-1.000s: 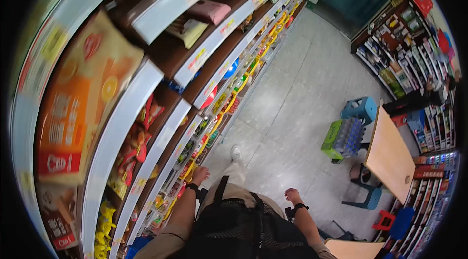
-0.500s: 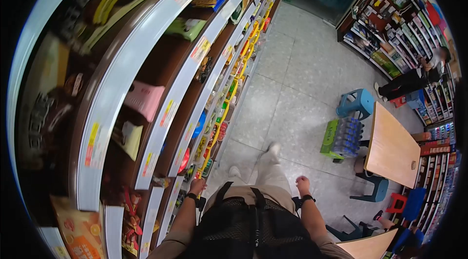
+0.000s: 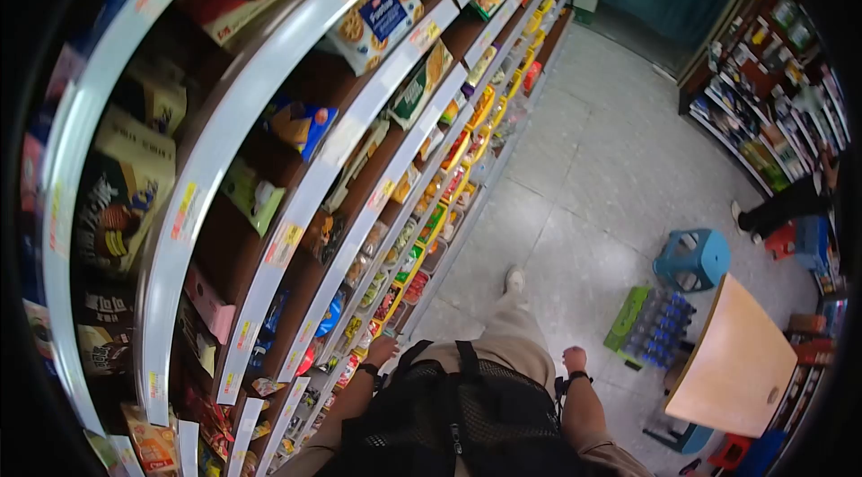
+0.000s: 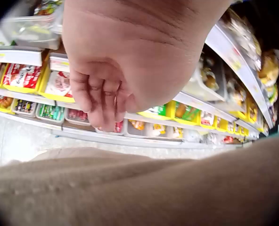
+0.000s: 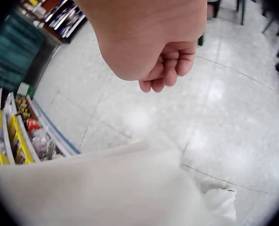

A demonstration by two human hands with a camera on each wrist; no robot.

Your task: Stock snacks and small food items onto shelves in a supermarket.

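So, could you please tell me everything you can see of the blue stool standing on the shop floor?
The blue stool looks like moulded plastic, a light blue, with a squarish seat that has a hole in its middle and splayed legs. It stands upright on the pale tiled floor, beside a green-wrapped pack of water bottles and near the corner of a light wooden table. Nothing rests on it, and neither of the hands is near it.

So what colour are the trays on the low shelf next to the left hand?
Yellow. The trays sit just behind the left hand, clearest in the left wrist view.
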